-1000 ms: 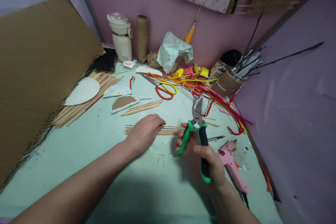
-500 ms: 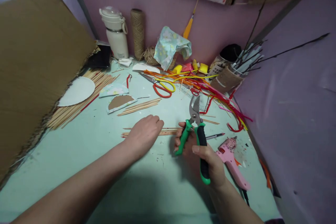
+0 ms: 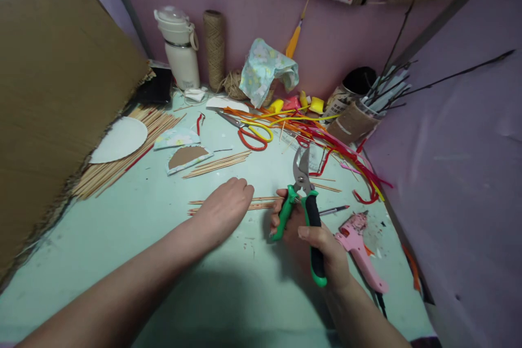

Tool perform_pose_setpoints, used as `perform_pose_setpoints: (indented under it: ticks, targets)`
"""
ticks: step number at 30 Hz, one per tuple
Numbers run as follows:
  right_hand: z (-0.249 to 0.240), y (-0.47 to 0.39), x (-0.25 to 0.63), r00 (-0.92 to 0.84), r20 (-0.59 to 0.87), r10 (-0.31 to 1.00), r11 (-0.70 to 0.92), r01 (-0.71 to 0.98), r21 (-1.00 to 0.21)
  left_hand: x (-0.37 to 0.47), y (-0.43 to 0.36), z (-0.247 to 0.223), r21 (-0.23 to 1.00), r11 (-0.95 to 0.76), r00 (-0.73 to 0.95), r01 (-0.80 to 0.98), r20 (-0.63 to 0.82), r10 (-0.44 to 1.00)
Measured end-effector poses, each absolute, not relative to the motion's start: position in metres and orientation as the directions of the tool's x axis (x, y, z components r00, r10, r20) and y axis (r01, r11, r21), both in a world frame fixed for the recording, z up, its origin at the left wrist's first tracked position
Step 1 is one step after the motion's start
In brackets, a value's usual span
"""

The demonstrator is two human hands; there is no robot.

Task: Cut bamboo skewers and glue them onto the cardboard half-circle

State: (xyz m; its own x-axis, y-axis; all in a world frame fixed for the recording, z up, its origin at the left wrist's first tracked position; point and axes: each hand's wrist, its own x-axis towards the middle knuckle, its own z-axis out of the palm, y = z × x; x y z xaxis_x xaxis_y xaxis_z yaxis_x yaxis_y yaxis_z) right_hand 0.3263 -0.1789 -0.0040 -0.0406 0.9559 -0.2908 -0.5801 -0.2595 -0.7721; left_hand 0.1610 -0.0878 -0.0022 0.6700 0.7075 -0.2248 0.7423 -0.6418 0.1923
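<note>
Green-and-black-handled pruning shears [image 3: 313, 212] are in my right hand [image 3: 332, 253], which is wrapped around the handles. Their blades are spread and point away from me. My left hand [image 3: 228, 204] is closed over a small row of thin bamboo sticks [image 3: 261, 206] lying crosswise on the table; its fingertips are hidden. The sticks show on both sides of that hand, and their right ends pass behind the shears and my right fingers. Just beyond lies another small group of bamboo sticks [image 3: 220, 164].
A pink glue gun [image 3: 361, 255] and a pen [image 3: 335, 210] lie at right. Scissors [image 3: 253, 136] and coloured pipe cleaners [image 3: 314, 128] are farther back. Large cardboard [image 3: 61, 92] rises at left over a stick pile [image 3: 122, 166]. A white bottle [image 3: 181, 54] and twine spool [image 3: 214, 51] stand behind.
The sticks under my left hand have shifted slightly, and the uppermost one now lies at a slightly different angle. Both hands and the shears stay almost in place.
</note>
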Motion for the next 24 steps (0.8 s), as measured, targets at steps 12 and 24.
perform_pose_setpoints:
  ticks: [12, 24]
  targets:
    - [-0.002, -0.177, 0.324, -0.053, -0.263, 0.963, -0.245, -0.575, -0.780, 0.157, -0.085, 0.004, 0.193, -0.568, 0.596, 0.800, -0.146, 0.790]
    - [0.007, -0.180, 0.319, -0.067, -0.180, 0.981, -0.185, -0.583, -0.791, 0.139, -0.072, 0.018, 0.974, -0.209, 0.003, 0.087, 0.209, 0.978]
